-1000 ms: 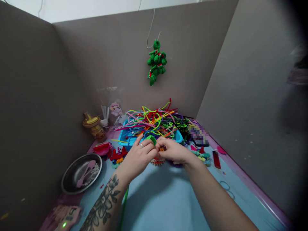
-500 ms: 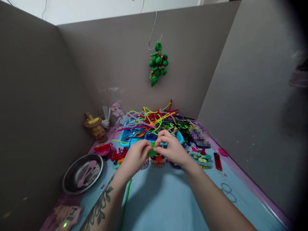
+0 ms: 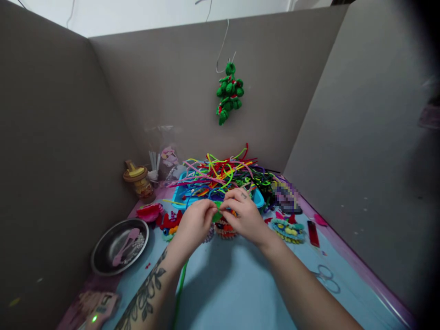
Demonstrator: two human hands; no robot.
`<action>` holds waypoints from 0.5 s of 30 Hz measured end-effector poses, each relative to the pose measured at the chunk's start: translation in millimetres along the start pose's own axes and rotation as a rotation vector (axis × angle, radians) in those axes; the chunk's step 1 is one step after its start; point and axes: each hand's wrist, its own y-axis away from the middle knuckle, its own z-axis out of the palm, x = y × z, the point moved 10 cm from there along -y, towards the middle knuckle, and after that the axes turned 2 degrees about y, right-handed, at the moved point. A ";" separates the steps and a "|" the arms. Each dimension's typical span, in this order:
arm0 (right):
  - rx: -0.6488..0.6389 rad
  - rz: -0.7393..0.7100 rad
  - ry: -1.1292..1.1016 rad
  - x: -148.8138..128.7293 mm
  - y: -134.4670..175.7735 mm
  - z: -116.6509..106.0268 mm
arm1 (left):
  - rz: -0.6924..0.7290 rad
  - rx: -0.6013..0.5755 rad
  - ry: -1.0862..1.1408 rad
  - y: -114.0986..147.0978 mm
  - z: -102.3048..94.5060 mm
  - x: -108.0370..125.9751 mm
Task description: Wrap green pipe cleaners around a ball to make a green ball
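Observation:
Above the middle of the table, my left hand [image 3: 195, 223] and my right hand [image 3: 242, 214] meet with their fingertips pinched on a small green pipe-cleaner piece [image 3: 217, 216]. Fingers cover much of its shape. Beneath my left forearm lies a long green pipe cleaner [image 3: 181, 284]; whether it joins the held piece cannot be made out. Just behind the hands is a blue basket [image 3: 176, 198], heaped with colourful pipe cleaners [image 3: 220, 172]. An orange and tan fuzzy figure [image 3: 226, 229] sits partly hidden below my fingers.
A metal bowl [image 3: 99, 263] with a pink clip and small white bits stands left. Scissors [image 3: 328, 278], a red lighter-like object [image 3: 313, 233] and a turquoise fuzzy figure [image 3: 287, 230] lie right. A green ornament [image 3: 229, 94] hangs on the grey partition [image 3: 165, 82]. A glue gun-like device [image 3: 103, 307] lies front left.
My right hand has turned slightly, its fingers folding closer over the green piece. Both hands stay pinched together. The whole view has shifted slightly.

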 end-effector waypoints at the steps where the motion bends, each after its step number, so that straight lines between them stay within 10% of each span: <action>1: -0.012 -0.012 0.008 -1.1 0.2 0.8 | -0.007 -0.006 0.014 -0.1 0.9 -1.4; 15: -0.078 0.011 0.008 3.8 0.2 8.6 | 0.031 -0.003 -0.058 0.7 1.9 1.8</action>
